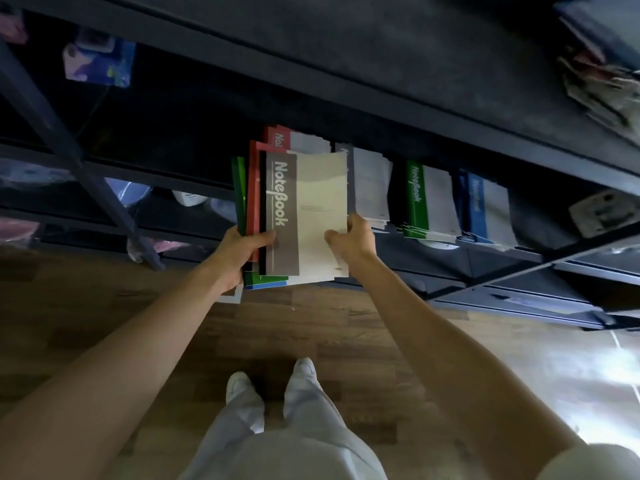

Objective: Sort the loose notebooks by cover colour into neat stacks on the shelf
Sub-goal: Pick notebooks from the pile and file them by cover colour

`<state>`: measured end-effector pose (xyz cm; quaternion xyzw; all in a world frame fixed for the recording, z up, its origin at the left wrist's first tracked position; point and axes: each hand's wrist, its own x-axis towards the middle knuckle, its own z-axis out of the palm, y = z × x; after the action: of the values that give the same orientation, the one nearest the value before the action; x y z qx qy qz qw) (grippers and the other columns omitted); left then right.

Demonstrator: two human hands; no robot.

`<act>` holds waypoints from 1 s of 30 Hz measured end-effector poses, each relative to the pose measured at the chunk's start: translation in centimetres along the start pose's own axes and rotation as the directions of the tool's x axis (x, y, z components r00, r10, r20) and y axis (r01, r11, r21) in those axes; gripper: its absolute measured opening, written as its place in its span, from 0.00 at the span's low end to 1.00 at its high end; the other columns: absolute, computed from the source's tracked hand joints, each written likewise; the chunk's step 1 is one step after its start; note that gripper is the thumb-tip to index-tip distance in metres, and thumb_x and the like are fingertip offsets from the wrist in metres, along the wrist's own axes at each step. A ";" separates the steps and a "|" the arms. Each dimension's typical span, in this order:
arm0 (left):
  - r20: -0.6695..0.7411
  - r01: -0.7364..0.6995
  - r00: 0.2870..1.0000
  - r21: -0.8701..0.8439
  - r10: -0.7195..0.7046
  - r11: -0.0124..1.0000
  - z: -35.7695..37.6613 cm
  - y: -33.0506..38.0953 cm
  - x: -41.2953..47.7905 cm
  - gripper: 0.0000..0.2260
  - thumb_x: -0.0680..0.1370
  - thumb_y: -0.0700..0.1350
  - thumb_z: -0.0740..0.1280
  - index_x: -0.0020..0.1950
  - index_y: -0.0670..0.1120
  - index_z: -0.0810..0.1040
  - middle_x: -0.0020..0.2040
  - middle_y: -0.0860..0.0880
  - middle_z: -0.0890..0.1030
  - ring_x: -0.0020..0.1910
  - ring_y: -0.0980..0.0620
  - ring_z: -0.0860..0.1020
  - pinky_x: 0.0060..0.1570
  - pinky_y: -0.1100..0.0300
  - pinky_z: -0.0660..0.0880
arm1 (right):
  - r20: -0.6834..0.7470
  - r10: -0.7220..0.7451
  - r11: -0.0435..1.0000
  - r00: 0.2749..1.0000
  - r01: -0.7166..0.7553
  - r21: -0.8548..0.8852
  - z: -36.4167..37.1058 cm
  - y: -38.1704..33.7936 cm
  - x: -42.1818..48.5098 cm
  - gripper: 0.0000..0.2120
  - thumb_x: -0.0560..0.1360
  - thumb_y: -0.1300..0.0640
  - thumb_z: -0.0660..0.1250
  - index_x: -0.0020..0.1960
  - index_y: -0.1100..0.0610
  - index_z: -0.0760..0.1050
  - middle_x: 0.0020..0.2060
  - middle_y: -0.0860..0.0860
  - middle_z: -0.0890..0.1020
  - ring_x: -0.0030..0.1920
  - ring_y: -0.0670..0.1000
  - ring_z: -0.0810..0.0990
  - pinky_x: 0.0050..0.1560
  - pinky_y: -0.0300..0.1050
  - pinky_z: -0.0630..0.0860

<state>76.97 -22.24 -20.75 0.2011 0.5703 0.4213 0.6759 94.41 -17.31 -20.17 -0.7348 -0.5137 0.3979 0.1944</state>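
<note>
- While the person stands facing a dark shelf (450, 265), white shoes (239, 386) and pale trouser legs show nearest the camera, straight below the grey notebook (311, 209), on a wooden floor (104, 306).
- At the grey notebook's left edge, the left hand (239, 251) grips the loose pile (263, 280). Its thumb lies across the grey title band and its fingers are curled underneath, out of sight.
- At the grey notebook's right edge, the right hand (356, 237) holds that notebook. The thumb presses on the cream cover and the fingers wrap round behind the edge.
- The grey notebook lies on top of the loose pile with its title band to the left. A red cover (252, 202) and green and blue covers stick out from under it on its left and near sides.
- Whether the far end of the pile rests on the shelf or hangs in front of it cannot be told.
- Just beyond the grey notebook's far left corner, a red stack (277, 136) lies on the shelf.
- Just right of the grey notebook sits a grey stack (370, 181), close by the right hand's fingers.
- Further right of the grey notebook lies a green stack (415, 195), then a blue stack (476, 202), side by side.
- Beyond and above the grey notebook runs a dark upper board (346, 64).
</note>
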 end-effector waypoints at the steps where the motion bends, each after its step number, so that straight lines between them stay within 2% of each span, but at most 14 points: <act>1: 0.019 0.001 1.000 0.014 -0.001 1.000 0.5 -0.2 0.1 0.14 0.77 0.38 0.64 0.63 0.44 0.72 0.45 0.49 0.79 0.46 0.50 0.78 0.38 0.58 0.73 | -0.010 0.016 1.000 1.000 -0.016 0.007 -0.7 0.6 0.1 0.06 0.72 0.63 0.65 0.41 0.57 0.68 0.34 0.49 0.74 0.36 0.50 0.73 0.32 0.40 0.69; 2: 0.039 0.002 0.999 0.035 -0.003 0.999 1.1 -0.5 0.1 0.16 0.77 0.38 0.64 0.65 0.43 0.70 0.44 0.50 0.78 0.43 0.52 0.78 0.38 0.59 0.73 | -0.019 0.033 0.999 0.999 -0.033 0.019 -1.4 1.2 0.0 0.06 0.72 0.63 0.66 0.42 0.57 0.68 0.35 0.50 0.74 0.37 0.50 0.73 0.32 0.39 0.69; 4: 0.077 0.004 0.997 0.077 -0.010 0.997 2.3 -1.1 0.1 0.18 0.78 0.38 0.63 0.68 0.42 0.68 0.45 0.50 0.78 0.44 0.53 0.77 0.39 0.60 0.72 | -0.067 0.086 0.993 0.994 -0.080 0.084 -2.5 2.7 0.2 0.11 0.72 0.63 0.68 0.53 0.61 0.71 0.44 0.54 0.78 0.42 0.53 0.77 0.40 0.43 0.75; 6: 0.091 0.013 0.996 0.090 -0.021 0.996 3.3 -1.6 0.5 0.20 0.78 0.38 0.63 0.69 0.42 0.67 0.47 0.50 0.78 0.53 0.47 0.77 0.43 0.58 0.72 | -0.080 0.159 0.971 0.984 -0.141 0.191 -3.4 4.1 0.7 0.16 0.71 0.65 0.69 0.58 0.66 0.73 0.49 0.60 0.81 0.48 0.59 0.80 0.52 0.49 0.79; 7: 0.090 0.019 0.996 0.092 -0.027 0.996 3.9 -1.9 0.7 0.21 0.77 0.38 0.64 0.70 0.42 0.67 0.50 0.49 0.78 0.57 0.45 0.75 0.45 0.57 0.72 | -0.046 0.189 0.959 0.981 -0.174 0.223 -3.8 4.8 1.0 0.16 0.71 0.67 0.69 0.58 0.68 0.74 0.47 0.60 0.82 0.47 0.59 0.81 0.54 0.50 0.78; 9: 0.095 0.030 0.995 0.095 -0.039 0.995 4.9 -2.3 1.1 0.21 0.77 0.39 0.64 0.70 0.42 0.67 0.52 0.48 0.77 0.58 0.46 0.75 0.44 0.57 0.72 | 0.091 0.254 0.925 0.963 -0.270 0.269 -4.8 6.2 1.4 0.16 0.71 0.68 0.70 0.58 0.67 0.75 0.47 0.59 0.81 0.45 0.56 0.81 0.50 0.49 0.79; 11: 0.107 0.036 0.993 0.095 -0.046 0.995 6.0 -2.6 1.3 0.19 0.78 0.39 0.64 0.69 0.43 0.68 0.51 0.48 0.78 0.52 0.49 0.77 0.41 0.58 0.72 | 0.181 0.282 0.919 0.942 -0.320 0.232 -5.7 7.6 1.8 0.16 0.72 0.68 0.70 0.59 0.65 0.74 0.50 0.58 0.81 0.48 0.56 0.80 0.49 0.51 0.80; 16: 0.052 0.044 0.997 0.086 -0.049 0.995 8.0 -3.6 2.1 0.20 0.77 0.37 0.65 0.69 0.43 0.70 0.55 0.46 0.79 0.50 0.49 0.78 0.40 0.58 0.73 | 0.033 0.144 0.987 0.989 -0.142 -0.078 -8.0 9.6 3.8 0.17 0.72 0.62 0.68 0.59 0.63 0.72 0.50 0.54 0.80 0.48 0.54 0.80 0.38 0.39 0.73; 19: 0.007 0.075 0.997 0.067 -0.076 0.995 8.8 -4.1 2.5 0.21 0.77 0.36 0.65 0.69 0.44 0.68 0.60 0.43 0.77 0.51 0.48 0.77 0.48 0.53 0.73 | 0.019 0.098 0.974 0.995 -0.092 -0.206 -9.4 9.4 5.7 0.17 0.77 0.61 0.64 0.63 0.64 0.64 0.49 0.54 0.73 0.39 0.51 0.74 0.27 0.39 0.66; 21: -0.019 0.089 0.996 0.061 -0.088 0.994 8.9 -4.2 2.7 0.23 0.76 0.37 0.65 0.70 0.45 0.66 0.62 0.43 0.76 0.55 0.46 0.76 0.51 0.51 0.72 | 0.007 0.062 0.962 0.998 -0.057 -0.266 -9.9 9.2 7.3 0.18 0.79 0.62 0.61 0.65 0.65 0.60 0.50 0.58 0.73 0.42 0.54 0.73 0.32 0.41 0.67; 24: -0.074 0.087 0.994 0.048 -0.083 0.995 8.9 -4.3 3.0 0.22 0.76 0.38 0.66 0.69 0.45 0.67 0.63 0.43 0.76 0.54 0.47 0.76 0.53 0.49 0.71 | -0.016 0.022 0.958 1.000 -0.026 -0.287 -10.1 8.7 9.7 0.19 0.78 0.62 0.61 0.65 0.66 0.59 0.57 0.64 0.75 0.52 0.61 0.77 0.42 0.47 0.70; 26: -0.121 0.088 0.989 0.029 -0.084 0.996 8.9 -4.2 3.1 0.22 0.76 0.38 0.67 0.69 0.45 0.68 0.62 0.43 0.77 0.54 0.46 0.76 0.54 0.49 0.72 | -0.015 0.049 0.969 0.999 -0.051 -0.241 -10.0 8.2 11.2 0.19 0.78 0.62 0.61 0.66 0.65 0.60 0.58 0.64 0.75 0.51 0.60 0.77 0.45 0.50 0.74; 28: -0.160 0.086 0.984 0.016 -0.082 0.996 8.9 -4.0 3.2 0.21 0.76 0.38 0.67 0.69 0.45 0.68 0.58 0.45 0.78 0.52 0.47 0.76 0.52 0.49 0.71 | -0.031 0.083 0.983 0.996 -0.087 -0.163 -9.8 7.8 12.6 0.19 0.78 0.63 0.62 0.66 0.64 0.61 0.59 0.63 0.75 0.51 0.59 0.76 0.50 0.52 0.76; 30: -0.201 0.082 0.976 0.008 -0.079 0.997 8.9 -3.9 3.4 0.20 0.76 0.38 0.67 0.67 0.45 0.69 0.51 0.49 0.79 0.49 0.48 0.76 0.51 0.50 0.71 | -0.057 0.092 0.983 0.994 -0.100 -0.152 -9.3 7.4 13.9 0.18 0.77 0.64 0.61 0.66 0.64 0.62 0.60 0.63 0.75 0.57 0.60 0.76 0.55 0.50 0.74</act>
<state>86.66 -19.85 -23.32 0.1397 0.6465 0.4072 0.6299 108.31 -6.47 -25.02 -0.7811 -0.5022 0.3476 0.1302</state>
